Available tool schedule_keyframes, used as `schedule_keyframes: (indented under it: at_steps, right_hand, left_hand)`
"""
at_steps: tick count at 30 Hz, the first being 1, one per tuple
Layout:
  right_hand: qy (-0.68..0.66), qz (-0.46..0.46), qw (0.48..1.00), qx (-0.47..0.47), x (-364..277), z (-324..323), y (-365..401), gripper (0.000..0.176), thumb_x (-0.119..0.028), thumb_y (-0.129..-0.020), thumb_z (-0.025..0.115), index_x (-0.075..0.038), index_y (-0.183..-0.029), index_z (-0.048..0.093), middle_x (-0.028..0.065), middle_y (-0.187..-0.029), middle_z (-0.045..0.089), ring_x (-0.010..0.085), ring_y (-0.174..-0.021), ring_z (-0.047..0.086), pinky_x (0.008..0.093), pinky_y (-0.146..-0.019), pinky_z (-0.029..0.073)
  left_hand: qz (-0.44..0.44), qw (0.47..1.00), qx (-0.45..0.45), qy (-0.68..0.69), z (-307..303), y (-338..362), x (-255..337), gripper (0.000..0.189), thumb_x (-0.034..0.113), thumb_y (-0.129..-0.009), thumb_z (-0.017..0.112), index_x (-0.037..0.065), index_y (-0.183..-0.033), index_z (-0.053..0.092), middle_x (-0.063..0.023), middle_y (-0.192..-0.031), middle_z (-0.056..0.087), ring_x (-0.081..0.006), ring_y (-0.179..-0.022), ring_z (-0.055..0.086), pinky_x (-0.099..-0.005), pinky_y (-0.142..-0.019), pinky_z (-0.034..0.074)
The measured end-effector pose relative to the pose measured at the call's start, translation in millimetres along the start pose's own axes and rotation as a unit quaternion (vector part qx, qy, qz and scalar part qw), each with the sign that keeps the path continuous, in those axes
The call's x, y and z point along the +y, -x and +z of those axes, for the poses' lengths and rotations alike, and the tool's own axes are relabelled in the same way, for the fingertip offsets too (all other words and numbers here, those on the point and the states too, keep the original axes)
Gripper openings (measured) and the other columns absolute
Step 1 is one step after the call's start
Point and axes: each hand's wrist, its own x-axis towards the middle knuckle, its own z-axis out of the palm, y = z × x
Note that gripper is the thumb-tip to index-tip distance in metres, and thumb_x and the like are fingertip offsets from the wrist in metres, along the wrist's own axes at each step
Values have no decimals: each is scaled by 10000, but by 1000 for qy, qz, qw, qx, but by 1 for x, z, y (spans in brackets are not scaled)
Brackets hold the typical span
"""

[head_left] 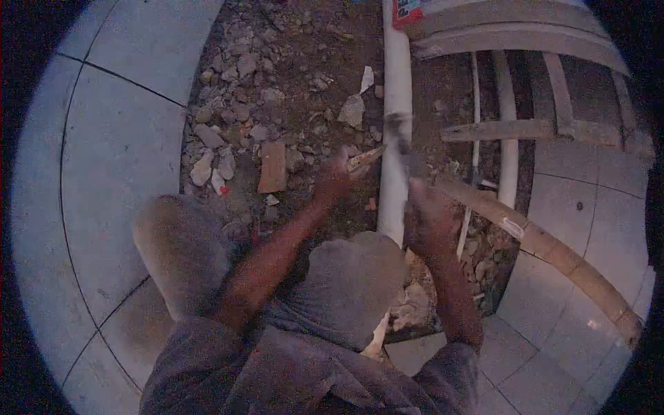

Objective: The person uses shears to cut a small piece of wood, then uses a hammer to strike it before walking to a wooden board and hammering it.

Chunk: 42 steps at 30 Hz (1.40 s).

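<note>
A thick white pipe [396, 76] runs lengthwise over the rubble, with a dark, blurred patch across it near my hands. My left hand [337, 173] is closed round a short, light brown piece [365, 159] whose tip reaches the pipe's left side. On the pipe's right side is my right hand [430, 214], its fingers curled round something dark and blurred that I cannot make out. That dark shape extends up across the pipe.
Broken stone and soil [242, 83] lie left of the pipe, with a brick [273, 167] among them. A curved bamboo pole [553, 249] crosses at right. Wooden slats [498, 130] and a thinner pipe [508, 152] lie beyond. Pale tiles [131, 145] border the trench.
</note>
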Motion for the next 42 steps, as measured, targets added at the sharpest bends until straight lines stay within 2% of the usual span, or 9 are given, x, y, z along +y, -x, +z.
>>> schedule_keyframes:
  at_steps: [2,9,15,17,20,25,29,40,42]
  right_hand:
    - [55,123,960,-245,0,18,-6,425,-130,-854,486,-39,-1266,435,226,-1005,514,366,-836,530,428,-712,454]
    - [-42,135,988,-55,-22,-38,-4,377,-214,-915,444,-60,-1259,455,179,-1113,543,288,-1002,542,392,-854,439]
    - [151,172,924,-306,-11,2,-13,374,-224,-913,448,-13,-1221,452,174,-1075,534,286,-965,528,359,-863,414]
    - [82,138,971,-180,-19,-13,-10,386,-240,-919,433,-16,-1233,442,177,-1073,532,288,-975,521,363,-878,406]
    - [28,132,986,-103,-17,-16,-1,400,-245,-922,423,-28,-1258,418,188,-1065,531,300,-979,519,375,-887,403]
    - [112,188,915,-338,0,17,-3,449,-193,-904,443,-76,-1326,344,226,-1032,538,350,-950,543,411,-856,425]
    - [57,44,997,-39,-10,-11,15,466,-199,-894,451,-95,-1335,342,225,-1068,536,379,-987,532,443,-878,424]
    - [130,31,984,-117,13,-15,13,418,-214,-842,536,-48,-1222,483,216,-1135,507,320,-1094,479,407,-918,390]
    - [-332,98,915,-210,34,-70,8,470,-233,-845,540,-56,-1266,430,217,-1200,464,287,-1179,411,413,-982,328]
  left_hand:
    - [-32,997,-67,-27,9,-8,-16,439,366,-803,612,21,-1044,488,-210,-873,604,-363,-781,605,-441,-662,479]
    - [15,999,-20,38,-8,7,25,446,345,-805,613,-5,-1057,500,-217,-897,601,-372,-809,598,-446,-680,477]
    - [45,999,-2,-22,17,-3,-5,490,302,-811,615,28,-1178,439,-207,-952,595,-352,-873,598,-437,-731,476]
    - [199,910,67,-358,67,5,-63,487,273,-816,611,41,-1205,430,-199,-989,586,-342,-908,592,-411,-746,474]
    - [-57,990,-105,78,-21,9,38,463,271,-827,598,56,-1206,441,-190,-1004,585,-355,-916,582,-411,-753,468]
    - [-18,998,-50,38,5,6,16,454,294,-804,629,51,-1153,470,-199,-990,591,-363,-909,585,-422,-742,467]
    - [-142,984,-109,19,-12,14,45,455,332,-814,620,50,-1140,475,-216,-976,589,-365,-906,587,-430,-730,467]
    - [-76,991,-113,6,15,2,-4,528,308,-803,639,26,-1201,436,-199,-961,610,-331,-883,605,-423,-761,480]
    - [-66,992,-99,30,13,6,7,535,314,-799,641,31,-1207,440,-200,-967,610,-331,-888,604,-422,-766,481]
